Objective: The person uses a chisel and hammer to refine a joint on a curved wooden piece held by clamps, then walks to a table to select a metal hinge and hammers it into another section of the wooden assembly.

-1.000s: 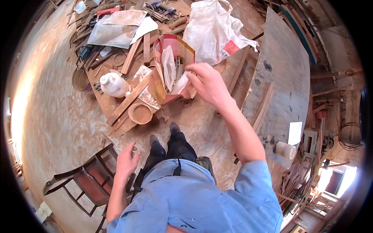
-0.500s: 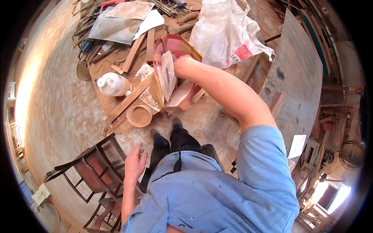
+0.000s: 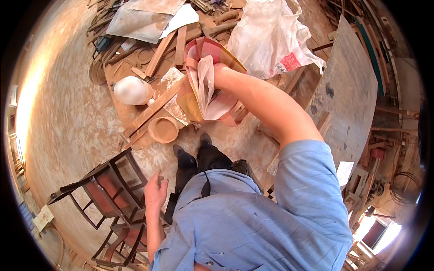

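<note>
My right hand (image 3: 220, 73) reaches down into an open red and yellow box (image 3: 221, 114) with pinkish inner flaps. A clear plastic liner (image 3: 206, 88) stands up inside, beside the hand. The box wall and plastic hide my right fingers, so I cannot see whether they grip anything. My left hand (image 3: 155, 192) hangs free at my left side, near a dark wooden chair. Its fingers are loosely bent and apart, with nothing in them.
Left of the box are a white plastic jug (image 3: 133, 90), a round tub (image 3: 163, 130) and wooden strips (image 3: 156, 108). A white plastic bag (image 3: 266, 40) lies beyond it. A dark chair (image 3: 108, 192) stands at left, a large grey board (image 3: 346, 95) at right.
The whole view has shifted slightly. The box is tilted a little more, showing more of its yellow side, with my right hand still inside. My left fingers have bent slightly.
</note>
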### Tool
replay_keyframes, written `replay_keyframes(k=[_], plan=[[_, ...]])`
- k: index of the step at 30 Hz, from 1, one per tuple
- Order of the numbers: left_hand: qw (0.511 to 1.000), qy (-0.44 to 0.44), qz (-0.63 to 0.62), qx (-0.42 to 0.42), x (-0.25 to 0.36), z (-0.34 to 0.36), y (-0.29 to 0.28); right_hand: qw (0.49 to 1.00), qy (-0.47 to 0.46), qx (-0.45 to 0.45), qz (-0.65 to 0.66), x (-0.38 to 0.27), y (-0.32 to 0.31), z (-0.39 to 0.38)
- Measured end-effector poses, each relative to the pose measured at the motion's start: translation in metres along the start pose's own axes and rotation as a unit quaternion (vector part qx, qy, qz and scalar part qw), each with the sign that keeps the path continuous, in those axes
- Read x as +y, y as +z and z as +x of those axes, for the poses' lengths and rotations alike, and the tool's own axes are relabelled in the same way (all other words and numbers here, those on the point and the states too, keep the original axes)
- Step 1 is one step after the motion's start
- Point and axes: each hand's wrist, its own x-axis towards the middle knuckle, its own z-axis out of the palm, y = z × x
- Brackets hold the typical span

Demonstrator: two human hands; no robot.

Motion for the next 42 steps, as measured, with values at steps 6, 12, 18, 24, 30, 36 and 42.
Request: replay_keyframes(k=[6,12,18,24,30,36,42], plan=[[1.0,0.003,0.008,-0.025,0.017,0.01,-0.005,0.994,-0.086,-0.012,0.065,0.01,-0.022,-0.023],[0.996,0.089,0.015,-0.017,0.037,0.024,-0.005,0.995,-0.032,0.024,0.095,0.014,-0.076,-0.108],[0.978,0.133,-0.143,-0.068,0.103,0.038,-0.017,0.975,-0.107,0.085,0.175,0.03,-0.097,-0.188],[0.91,0.198,-0.347,-0.106,0.176,0.051,-0.024,0.887,-0.239,0.189,0.347,0.01,-0.079,-0.238],[0.866,0.12,-0.324,-0.361,0.213,0.059,-0.034,0.862,-0.284,0.294,0.3,-0.015,-0.071,-0.248],[0.919,0.095,-0.341,-0.175,0.194,0.05,-0.023,0.837,-0.199,0.367,0.355,0.008,-0.066,-0.223],[0.908,-0.02,-0.408,-0.091,0.135,0.04,-0.02,0.988,-0.009,-0.027,0.155,-0.002,-0.097,-0.153]])
